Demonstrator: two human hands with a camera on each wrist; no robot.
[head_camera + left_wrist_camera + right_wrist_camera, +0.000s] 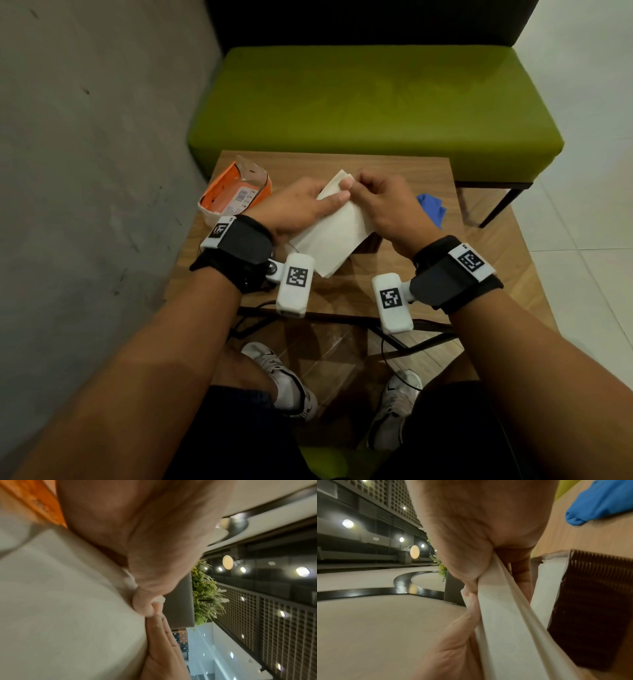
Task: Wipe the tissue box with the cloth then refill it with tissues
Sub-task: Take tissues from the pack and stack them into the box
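White tissues [337, 226] pinched in both hands — brown tissue box [590, 609] beneath

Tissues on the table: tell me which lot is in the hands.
The loose white stack, held up by both the left hand and right hand; the orange pack lies untouched.

A small wooden table [394, 284] with dark metal legs carries the things. An opened orange tissue pack [236, 192] lies near its ten o'clock corner. A crumpled blue cloth [432, 208] lies toward two o'clock, near the right edge. A dark brown ribbed tissue box [590, 609] stands near the centre, with white tissues showing in it.
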